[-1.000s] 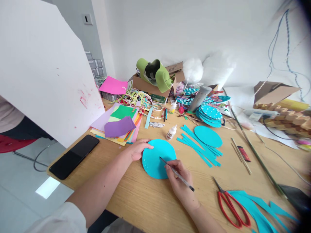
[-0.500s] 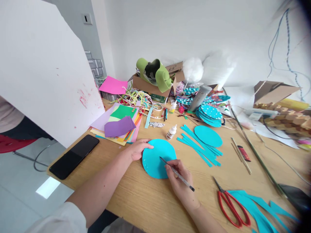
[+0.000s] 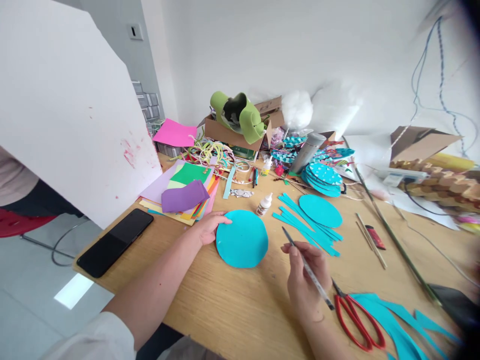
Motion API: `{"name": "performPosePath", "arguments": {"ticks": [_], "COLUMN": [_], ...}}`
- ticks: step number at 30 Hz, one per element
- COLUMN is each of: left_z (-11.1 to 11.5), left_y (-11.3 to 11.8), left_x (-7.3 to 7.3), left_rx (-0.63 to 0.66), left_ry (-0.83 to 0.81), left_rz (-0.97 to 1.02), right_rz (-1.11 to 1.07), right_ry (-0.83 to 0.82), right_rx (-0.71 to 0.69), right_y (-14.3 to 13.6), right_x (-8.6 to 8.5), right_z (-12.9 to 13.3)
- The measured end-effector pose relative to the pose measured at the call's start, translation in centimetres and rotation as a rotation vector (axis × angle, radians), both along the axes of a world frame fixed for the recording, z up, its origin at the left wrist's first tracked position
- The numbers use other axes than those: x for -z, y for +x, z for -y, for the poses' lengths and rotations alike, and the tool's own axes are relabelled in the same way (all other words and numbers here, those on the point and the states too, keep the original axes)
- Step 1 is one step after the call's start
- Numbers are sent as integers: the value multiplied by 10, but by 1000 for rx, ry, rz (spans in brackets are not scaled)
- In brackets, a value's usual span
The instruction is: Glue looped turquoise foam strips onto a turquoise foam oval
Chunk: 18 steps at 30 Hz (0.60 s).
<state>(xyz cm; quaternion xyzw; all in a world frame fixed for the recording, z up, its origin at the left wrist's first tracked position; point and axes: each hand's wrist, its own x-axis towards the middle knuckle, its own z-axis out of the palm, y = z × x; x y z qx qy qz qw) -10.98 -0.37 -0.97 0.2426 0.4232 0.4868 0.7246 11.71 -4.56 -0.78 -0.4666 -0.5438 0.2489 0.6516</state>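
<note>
At table [image 3: 210, 305] — left hand [image 3: 211, 228] grips blue disc [image 3: 242, 241]; right hand [image 3: 303, 289], pen [image 3: 308, 268].

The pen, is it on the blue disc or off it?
Off: the right hand holds the pen, its tip right of the blue disc.

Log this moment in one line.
left hand: holds blue disc at edge | right hand: holds pen, apart from disc | scissors: on table

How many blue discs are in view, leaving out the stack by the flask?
2: one blue disc held by the left hand; a second disc lies right of the white bottle. More could be hidden beneath.
</note>
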Motion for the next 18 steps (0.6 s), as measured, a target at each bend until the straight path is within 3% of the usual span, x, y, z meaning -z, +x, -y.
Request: {"name": "performPosePath", "arguments": {"ticks": [10, 18], "left_z": [-2, -4], "left_y": [-2, -2], "left_x": [3, 1], "left_rx": [16, 0], "left_ry": [-8, -35], "left_rz": [14, 10], "right_rz": [28, 122], "right_ry": [91, 28], "right_rx": [5, 9], "right_y": [4, 5], "right_x": [-3, -4], "right_z": [-4, -6]}}
